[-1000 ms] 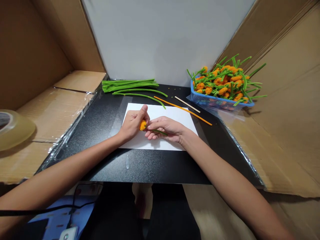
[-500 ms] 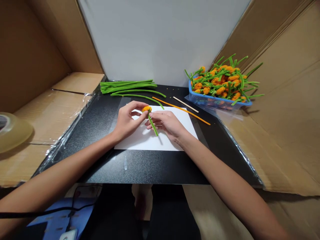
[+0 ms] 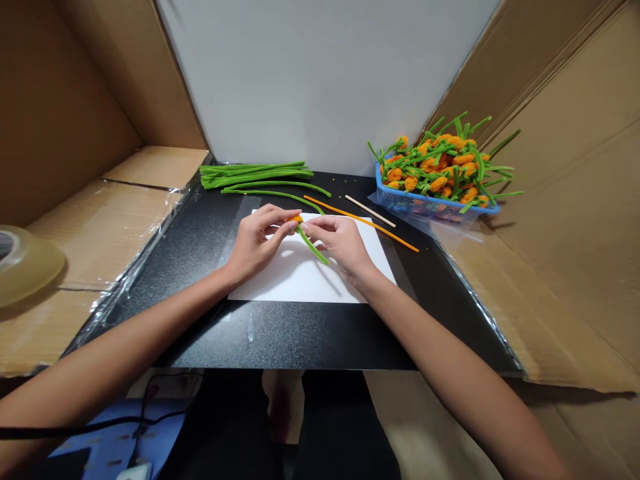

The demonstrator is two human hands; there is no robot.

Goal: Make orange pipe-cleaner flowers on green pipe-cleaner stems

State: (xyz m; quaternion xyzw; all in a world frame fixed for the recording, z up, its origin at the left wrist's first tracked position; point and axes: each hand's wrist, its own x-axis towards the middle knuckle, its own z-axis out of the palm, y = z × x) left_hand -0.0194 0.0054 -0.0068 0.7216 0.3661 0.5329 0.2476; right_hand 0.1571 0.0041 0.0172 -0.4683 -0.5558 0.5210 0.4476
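Between my two hands, over the white sheet of paper, is a small pipe-cleaner pumpkin in fuzzy orange with a green stem slanting down to the right. My left hand pinches its orange head between thumb and fingers. The fingertips of my right hand close on the pumpkin where the green stem begins. Fingers cover much of the orange part. Just behind lie an orange pipe cleaner and a short pale stick.
Green pipe cleaners lie in a bundle at the back left. A blue basket heaped with orange and green pieces stands at the back right. A tape roll rests on cardboard at the left. Cardboard walls flank the black table.
The green stem has swung to the right. My right fingers have closed in at its top, and my left fingers now cover more of the orange head.
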